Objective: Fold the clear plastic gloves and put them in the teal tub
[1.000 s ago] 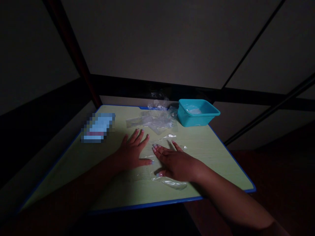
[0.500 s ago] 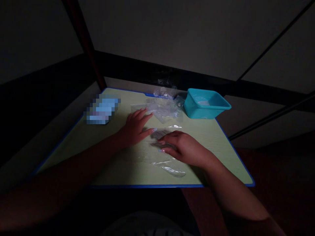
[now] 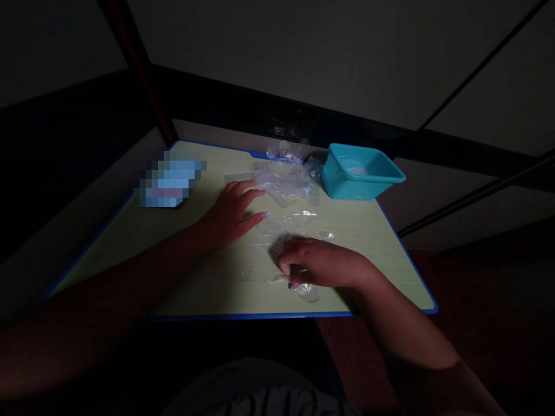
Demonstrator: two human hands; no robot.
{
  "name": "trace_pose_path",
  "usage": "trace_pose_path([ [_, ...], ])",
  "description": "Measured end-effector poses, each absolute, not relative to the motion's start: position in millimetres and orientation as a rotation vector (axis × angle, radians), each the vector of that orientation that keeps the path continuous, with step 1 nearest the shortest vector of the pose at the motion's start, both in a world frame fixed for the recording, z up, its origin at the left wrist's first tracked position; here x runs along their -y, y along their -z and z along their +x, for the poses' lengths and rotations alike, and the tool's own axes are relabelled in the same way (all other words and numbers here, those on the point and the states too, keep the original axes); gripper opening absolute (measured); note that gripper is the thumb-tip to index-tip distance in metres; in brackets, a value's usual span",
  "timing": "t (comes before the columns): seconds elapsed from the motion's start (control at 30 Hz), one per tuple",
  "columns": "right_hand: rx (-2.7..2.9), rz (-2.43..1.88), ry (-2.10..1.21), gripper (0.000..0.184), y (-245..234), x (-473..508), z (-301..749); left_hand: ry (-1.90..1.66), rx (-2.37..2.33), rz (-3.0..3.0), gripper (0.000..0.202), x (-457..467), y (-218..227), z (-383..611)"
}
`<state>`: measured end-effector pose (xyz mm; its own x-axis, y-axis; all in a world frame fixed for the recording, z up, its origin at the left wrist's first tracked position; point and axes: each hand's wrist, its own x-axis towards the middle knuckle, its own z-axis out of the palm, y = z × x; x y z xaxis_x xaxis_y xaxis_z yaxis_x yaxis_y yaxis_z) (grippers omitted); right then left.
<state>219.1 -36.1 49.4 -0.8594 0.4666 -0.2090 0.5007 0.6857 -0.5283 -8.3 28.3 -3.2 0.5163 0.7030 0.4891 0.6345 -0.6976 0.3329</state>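
Observation:
A thin, clear plastic glove (image 3: pixel 309 293) lies spread flat on the light yellow table, its outline hard to follow in the dim light. My right hand (image 3: pixel 323 263) is over it, thumb and fingertips pinching a fold of the film near the front edge. My left hand (image 3: pixel 232 211) rests palm down to the left of the glove, fingers stretched and apart, thumb near the film's far left edge. Beyond both hands sits a loose pile of more clear plastic gloves (image 3: pixel 286 184), some reaching the table's back edge.
A turquoise plastic basket (image 3: pixel 359 189) stands at the back right corner, something pale inside it. At the left edge lies a blurred-out flat bluish object (image 3: pixel 171 184). The table (image 3: pixel 186 294) has a blue rim, and a wall panel (image 3: pixel 277 63) rises behind it.
My right hand has moved toward the table's front edge and closed its fingertips on the film. My left hand stays spread in nearly the same place. The view has shifted slightly.

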Motion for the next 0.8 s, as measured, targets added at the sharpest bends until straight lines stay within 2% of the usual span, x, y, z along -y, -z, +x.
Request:
trace_pose_path([
  [0.1,-2.889,0.739,0.843,0.012,-46.6,33.4,217.9,-0.925,-1.153,2.628,0.048,-27.9,1.6,-7.6],
  [0.23,-2.928,0.732,0.827,0.011,-44.9,32.3,218.4,-0.918,-1.067,2.624,0.038,-24.2,-6.0,-4.9],
  [0.37,-2.934,0.779,0.861,0.01,-42.1,31.9,219.3,-0.724,-0.918,2.534,0.027,-16.9,-15.2,-2.6],
  [0.57,-2.933,0.944,0.888,0.01,-40.9,31.3,221.7,-0.415,-0.695,2.46,0.033,-6.3,-17.9,0.5],
  [0.8,-2.736,1.128,0.882,0.011,-57.4,34.9,227.0,-0.446,-0.797,2.371,0.035,-9.7,-18.2,-1.4],
])
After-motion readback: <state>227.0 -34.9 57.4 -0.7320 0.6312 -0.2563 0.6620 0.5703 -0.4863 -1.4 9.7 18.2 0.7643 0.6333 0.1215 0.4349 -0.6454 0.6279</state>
